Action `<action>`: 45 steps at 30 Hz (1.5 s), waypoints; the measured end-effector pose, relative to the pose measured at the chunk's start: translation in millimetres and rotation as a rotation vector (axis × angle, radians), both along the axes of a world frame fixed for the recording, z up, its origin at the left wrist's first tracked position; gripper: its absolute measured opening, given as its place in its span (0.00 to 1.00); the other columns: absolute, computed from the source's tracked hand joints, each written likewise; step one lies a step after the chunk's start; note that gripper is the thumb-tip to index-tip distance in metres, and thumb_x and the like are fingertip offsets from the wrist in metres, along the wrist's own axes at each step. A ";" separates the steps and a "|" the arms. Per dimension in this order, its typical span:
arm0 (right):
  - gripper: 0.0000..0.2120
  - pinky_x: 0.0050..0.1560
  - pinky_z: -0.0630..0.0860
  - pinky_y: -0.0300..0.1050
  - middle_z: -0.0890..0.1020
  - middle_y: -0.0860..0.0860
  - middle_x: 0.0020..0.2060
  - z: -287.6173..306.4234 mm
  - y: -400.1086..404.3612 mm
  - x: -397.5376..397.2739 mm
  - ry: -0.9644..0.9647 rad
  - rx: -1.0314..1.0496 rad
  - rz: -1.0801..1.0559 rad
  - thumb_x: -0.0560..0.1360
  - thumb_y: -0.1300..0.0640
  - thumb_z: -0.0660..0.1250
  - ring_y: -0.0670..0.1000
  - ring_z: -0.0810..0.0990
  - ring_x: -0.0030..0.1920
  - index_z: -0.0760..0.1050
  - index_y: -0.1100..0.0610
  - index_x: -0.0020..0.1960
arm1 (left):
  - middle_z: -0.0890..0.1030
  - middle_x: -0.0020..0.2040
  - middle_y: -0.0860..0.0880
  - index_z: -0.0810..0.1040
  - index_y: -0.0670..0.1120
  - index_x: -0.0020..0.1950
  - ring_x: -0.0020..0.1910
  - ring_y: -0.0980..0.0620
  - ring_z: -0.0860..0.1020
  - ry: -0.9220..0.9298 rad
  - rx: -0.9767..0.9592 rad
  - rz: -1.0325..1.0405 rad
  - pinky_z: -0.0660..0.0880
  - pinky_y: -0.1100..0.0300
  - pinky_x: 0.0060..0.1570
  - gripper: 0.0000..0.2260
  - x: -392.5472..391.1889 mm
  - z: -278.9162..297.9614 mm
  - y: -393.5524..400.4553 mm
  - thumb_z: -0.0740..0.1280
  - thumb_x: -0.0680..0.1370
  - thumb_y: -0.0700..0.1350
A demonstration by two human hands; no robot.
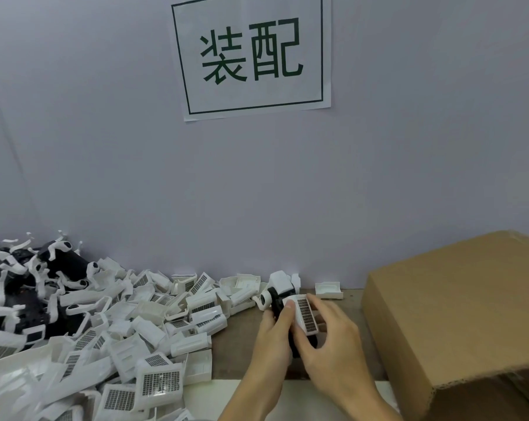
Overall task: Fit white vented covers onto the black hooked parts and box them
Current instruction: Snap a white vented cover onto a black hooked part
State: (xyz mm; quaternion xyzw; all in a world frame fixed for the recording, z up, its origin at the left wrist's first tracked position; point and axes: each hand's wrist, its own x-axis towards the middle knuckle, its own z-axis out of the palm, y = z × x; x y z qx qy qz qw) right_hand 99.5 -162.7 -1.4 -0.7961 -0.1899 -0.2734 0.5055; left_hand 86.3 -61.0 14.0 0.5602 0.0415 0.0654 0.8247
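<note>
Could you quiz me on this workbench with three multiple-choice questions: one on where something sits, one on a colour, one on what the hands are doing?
1. Where is the cardboard box?
A. right of the hands
B. left, behind the pile
C. on the wall

2. What colour are the sign characters?
A. red
B. dark green
C. yellow

3. What are the hands doing?
A. lying flat, idle
B. both gripping one part
C. closing the box

Answers:
1 A: it fills the right side.
2 B: dark green strokes and border.
3 B: left hand and right hand hold a white vented cover on a black hooked part.

Both hands, left hand (272,332) and right hand (333,344), are bare, forearms unsleeved.
</note>
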 end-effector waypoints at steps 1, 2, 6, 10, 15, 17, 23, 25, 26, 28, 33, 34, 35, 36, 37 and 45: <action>0.22 0.53 0.69 0.22 0.78 0.38 0.54 0.5 0.2 -0.5 -0.008 0.000 -0.010 0.74 0.53 0.73 0.36 0.77 0.55 0.76 0.52 0.67 | 0.87 0.47 0.49 0.78 0.49 0.61 0.42 0.56 0.86 -0.006 0.019 -0.003 0.77 0.67 0.31 0.09 -1.2 1.0 -0.9 0.63 0.83 0.48; 0.22 0.53 0.69 0.22 0.78 0.38 0.55 1.2 0.2 -1.2 -0.009 -0.004 -0.015 0.74 0.53 0.74 0.36 0.76 0.55 0.76 0.51 0.68 | 0.87 0.46 0.50 0.77 0.50 0.62 0.40 0.57 0.85 -0.015 0.037 -0.008 0.76 0.68 0.29 0.09 -2.0 1.4 -1.4 0.62 0.83 0.49; 0.26 0.53 0.66 0.20 0.76 0.38 0.57 3.3 0.1 -2.5 0.017 -0.037 -0.005 0.74 0.55 0.75 0.32 0.73 0.57 0.73 0.51 0.70 | 0.87 0.47 0.51 0.76 0.52 0.64 0.36 0.59 0.84 -0.066 0.115 -0.025 0.74 0.70 0.29 0.10 -1.9 -0.9 -2.2 0.61 0.84 0.48; 0.27 0.52 0.67 0.20 0.76 0.39 0.57 2.7 1.2 -2.4 0.030 -0.066 -0.002 0.72 0.56 0.75 0.32 0.72 0.57 0.73 0.49 0.69 | 0.87 0.51 0.51 0.77 0.51 0.63 0.50 0.55 0.85 -0.106 0.121 -0.007 0.79 0.66 0.42 0.09 -0.2 -2.9 -2.0 0.61 0.84 0.45; 0.23 0.44 0.74 0.26 0.80 0.39 0.50 1.3 3.9 -1.6 0.150 0.113 0.009 0.71 0.53 0.77 0.33 0.76 0.51 0.73 0.41 0.62 | 0.86 0.53 0.48 0.78 0.49 0.63 0.53 0.50 0.85 -0.114 0.117 -0.003 0.81 0.59 0.48 0.10 1.9 -4.2 0.3 0.62 0.84 0.46; 0.20 0.40 0.75 0.27 0.81 0.42 0.47 -0.3 3.3 -0.4 0.194 0.154 0.034 0.71 0.53 0.77 0.34 0.78 0.48 0.74 0.42 0.59 | 0.86 0.53 0.49 0.78 0.50 0.63 0.53 0.51 0.85 -0.122 0.156 0.009 0.80 0.62 0.45 0.10 1.7 -4.1 0.2 0.63 0.84 0.47; 0.09 0.47 0.80 0.39 0.86 0.48 0.50 0.5 -4.3 3.8 0.409 0.438 0.274 0.78 0.57 0.69 0.45 0.84 0.51 0.81 0.48 0.56 | 0.87 0.51 0.46 0.82 0.48 0.60 0.51 0.48 0.85 -0.151 0.177 0.020 0.81 0.58 0.46 0.09 0.4 -3.7 4.7 0.65 0.82 0.45; 0.09 0.46 0.80 0.40 0.87 0.51 0.47 4.3 -5.5 3.3 0.468 0.531 0.324 0.80 0.54 0.65 0.48 0.86 0.49 0.85 0.52 0.52 | 0.87 0.48 0.46 0.83 0.48 0.57 0.48 0.50 0.86 -0.181 0.220 0.006 0.80 0.63 0.41 0.07 0.0 -2.8 5.6 0.67 0.81 0.41; 0.11 0.45 0.81 0.42 0.88 0.51 0.45 5.7 -5.9 3.5 0.486 0.554 0.312 0.80 0.53 0.64 0.49 0.86 0.48 0.86 0.53 0.49 | 0.87 0.47 0.47 0.84 0.48 0.56 0.46 0.52 0.86 -0.193 0.251 0.012 0.79 0.64 0.39 0.07 0.0 -2.9 5.7 0.68 0.80 0.40; 0.10 0.45 0.81 0.45 0.88 0.52 0.43 5.7 -6.2 5.7 0.501 0.588 0.250 0.79 0.53 0.66 0.51 0.87 0.46 0.85 0.55 0.48 | 0.87 0.47 0.48 0.84 0.47 0.56 0.46 0.52 0.86 -0.200 0.270 0.036 0.79 0.65 0.38 0.07 0.4 -3.6 5.4 0.70 0.79 0.40; 0.09 0.45 0.83 0.50 0.87 0.53 0.40 3.0 -4.1 8.8 0.481 0.579 0.159 0.76 0.53 0.71 0.53 0.87 0.43 0.83 0.59 0.48 | 0.87 0.43 0.47 0.86 0.46 0.49 0.43 0.53 0.86 -0.205 0.315 0.070 0.78 0.65 0.38 0.08 -1.4 -0.9 1.6 0.66 0.82 0.43; 0.09 0.45 0.83 0.49 0.87 0.53 0.39 3.4 -3.6 8.9 0.472 0.573 0.149 0.75 0.53 0.71 0.53 0.87 0.42 0.83 0.60 0.48 | 0.87 0.41 0.49 0.86 0.46 0.48 0.41 0.55 0.85 -0.207 0.341 0.090 0.77 0.67 0.37 0.09 -1.4 -0.7 0.8 0.66 0.82 0.42; 0.09 0.45 0.83 0.49 0.87 0.54 0.39 3.8 -3.1 9.1 0.461 0.564 0.142 0.75 0.54 0.71 0.53 0.87 0.42 0.83 0.60 0.47 | 0.87 0.40 0.50 0.85 0.47 0.47 0.40 0.56 0.85 -0.210 0.363 0.105 0.76 0.68 0.36 0.10 -1.6 -0.2 -0.1 0.65 0.82 0.42; 0.09 0.45 0.83 0.49 0.87 0.54 0.38 4.1 -2.5 9.1 0.452 0.558 0.135 0.76 0.54 0.71 0.53 0.87 0.42 0.83 0.60 0.47 | 0.87 0.39 0.51 0.85 0.47 0.46 0.39 0.57 0.84 -0.211 0.378 0.115 0.76 0.68 0.36 0.10 -1.8 0.2 -0.9 0.65 0.82 0.41; 0.09 0.46 0.82 0.49 0.87 0.54 0.38 3.7 -1.8 9.5 0.444 0.555 0.127 0.76 0.54 0.71 0.54 0.86 0.42 0.83 0.60 0.46 | 0.86 0.38 0.51 0.85 0.47 0.45 0.38 0.58 0.84 -0.211 0.388 0.123 0.75 0.68 0.35 0.11 -1.8 0.4 -1.2 0.65 0.82 0.41; 0.09 0.40 0.81 0.39 0.87 0.53 0.41 4.1 -1.1 7.3 0.495 0.609 0.273 0.78 0.55 0.68 0.50 0.87 0.43 0.84 0.59 0.49 | 0.87 0.42 0.46 0.86 0.44 0.48 0.42 0.53 0.86 -0.134 0.244 0.135 0.79 0.65 0.37 0.11 2.6 -1.7 0.8 0.65 0.82 0.47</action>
